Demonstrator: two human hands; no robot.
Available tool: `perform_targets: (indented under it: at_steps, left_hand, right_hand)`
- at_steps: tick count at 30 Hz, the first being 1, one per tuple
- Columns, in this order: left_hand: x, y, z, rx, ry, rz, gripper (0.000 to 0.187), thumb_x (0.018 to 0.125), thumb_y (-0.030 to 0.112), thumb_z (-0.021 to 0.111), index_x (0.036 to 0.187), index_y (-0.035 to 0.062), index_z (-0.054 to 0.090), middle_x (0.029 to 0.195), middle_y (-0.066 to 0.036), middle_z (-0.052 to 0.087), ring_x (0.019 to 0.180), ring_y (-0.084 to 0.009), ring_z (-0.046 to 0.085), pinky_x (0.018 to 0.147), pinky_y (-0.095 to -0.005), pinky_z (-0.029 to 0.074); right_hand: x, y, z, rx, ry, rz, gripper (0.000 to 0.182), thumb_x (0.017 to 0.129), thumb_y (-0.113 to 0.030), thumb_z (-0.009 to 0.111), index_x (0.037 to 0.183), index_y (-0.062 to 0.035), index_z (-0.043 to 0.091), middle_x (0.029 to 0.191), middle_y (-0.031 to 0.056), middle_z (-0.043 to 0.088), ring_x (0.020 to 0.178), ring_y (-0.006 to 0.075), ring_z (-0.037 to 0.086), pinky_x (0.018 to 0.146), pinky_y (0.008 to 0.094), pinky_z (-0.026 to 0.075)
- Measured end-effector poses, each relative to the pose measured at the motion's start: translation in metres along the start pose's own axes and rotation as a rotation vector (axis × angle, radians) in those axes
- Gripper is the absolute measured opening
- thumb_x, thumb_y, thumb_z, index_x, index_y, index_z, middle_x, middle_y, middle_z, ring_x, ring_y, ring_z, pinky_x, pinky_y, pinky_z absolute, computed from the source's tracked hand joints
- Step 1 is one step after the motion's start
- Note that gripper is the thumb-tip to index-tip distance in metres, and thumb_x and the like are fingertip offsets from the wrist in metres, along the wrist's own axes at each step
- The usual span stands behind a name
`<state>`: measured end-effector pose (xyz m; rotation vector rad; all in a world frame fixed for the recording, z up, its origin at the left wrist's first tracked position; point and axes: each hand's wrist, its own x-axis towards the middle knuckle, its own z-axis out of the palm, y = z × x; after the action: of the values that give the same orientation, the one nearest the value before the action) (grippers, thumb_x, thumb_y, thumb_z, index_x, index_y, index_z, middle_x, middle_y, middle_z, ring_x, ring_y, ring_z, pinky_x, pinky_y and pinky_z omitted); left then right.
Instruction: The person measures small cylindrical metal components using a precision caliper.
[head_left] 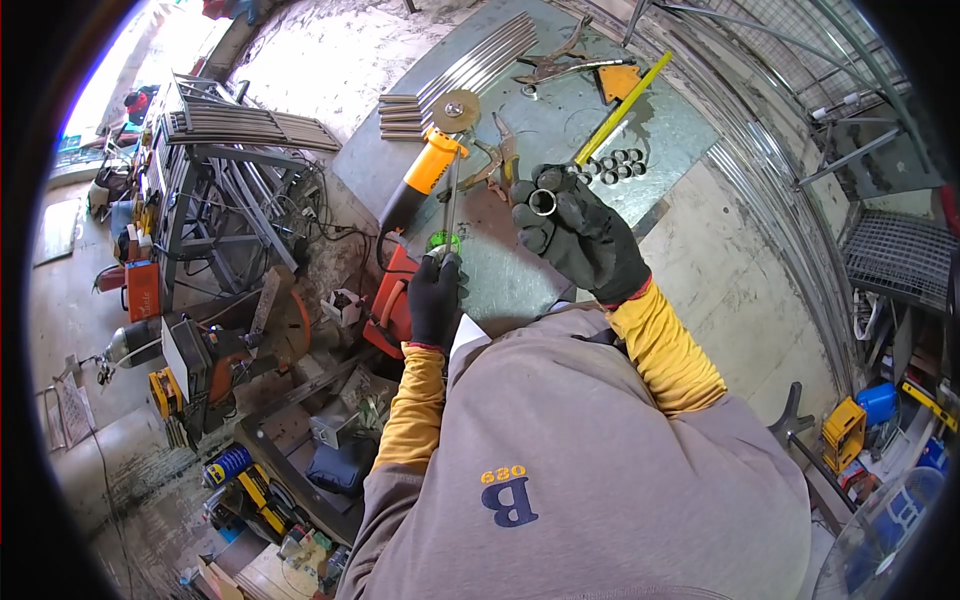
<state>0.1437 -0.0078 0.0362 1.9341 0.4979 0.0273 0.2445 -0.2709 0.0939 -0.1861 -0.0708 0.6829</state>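
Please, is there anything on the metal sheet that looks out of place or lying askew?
Nothing looks damaged or spilled. The yellow ruler lies diagonally across the metal sheet. The angle grinder lies on its side nearby. The right hand holds a small metal ring; the left hand grips a green-handled tool.

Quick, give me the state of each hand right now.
Left hand: closed around the green handle of a screwdriver.
Right hand: closed, holding a short metal ring in its fingertips.
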Motion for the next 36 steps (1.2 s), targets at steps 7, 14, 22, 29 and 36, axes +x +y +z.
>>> perform_targets:
  at_steps: [7,14,22,29,36]
  left_hand:
    - [-0.001,0.004,0.001,-0.063,-0.004,-0.042,0.021,0.104,0.022,0.065,0.105,0.0017,0.071,0.076,-0.001,0.068,0.065,-0.0082,0.061,0.059,-0.0265,0.047]
    - [-0.004,-0.001,0.004,-0.138,-0.024,-0.121,0.021,0.106,0.019,0.063,0.109,-0.001,0.069,0.084,-0.002,0.069,0.07,-0.0088,0.064,0.06,-0.0281,0.05]
    - [-0.001,0.012,0.011,0.518,0.032,0.201,0.027,0.098,0.03,0.069,0.101,0.0032,0.071,0.082,-0.021,0.071,0.078,-0.0409,0.071,0.065,-0.0472,0.053]
    - [0.001,0.004,0.016,0.609,0.059,0.221,0.028,0.098,0.031,0.07,0.109,0.0048,0.072,0.083,-0.021,0.072,0.077,-0.0406,0.072,0.063,-0.0474,0.053]
    - [-0.011,-0.004,0.011,0.539,0.077,0.203,0.026,0.1,0.029,0.067,0.109,0.0046,0.071,0.083,-0.022,0.071,0.077,-0.0421,0.071,0.063,-0.0508,0.053]
  right_hand:
    - [0.007,0.0,-0.003,0.097,-0.13,0.014,0.033,0.107,-0.016,0.063,0.139,-0.0093,0.058,0.135,0.0138,0.065,0.11,0.0232,0.065,0.094,0.0387,0.056]
    - [0.001,0.003,-0.015,0.05,-0.015,-0.036,0.038,0.107,-0.02,0.063,0.143,-0.0084,0.056,0.136,0.0154,0.065,0.102,0.0223,0.067,0.088,0.0396,0.057]
    - [0.0,-0.008,-0.036,0.072,0.009,-0.071,0.035,0.109,-0.016,0.057,0.143,-0.0068,0.057,0.138,0.0162,0.066,0.109,0.0254,0.07,0.09,0.0404,0.061]
    - [-0.006,-0.011,-0.044,0.054,0.074,-0.11,0.041,0.108,-0.016,0.058,0.148,-0.0063,0.054,0.14,0.017,0.065,0.114,0.0281,0.07,0.094,0.042,0.061]
    - [-0.011,-0.014,-0.043,0.061,0.147,-0.108,0.036,0.109,-0.017,0.058,0.143,-0.0067,0.057,0.138,0.0164,0.061,0.107,0.0259,0.064,0.093,0.0393,0.058]
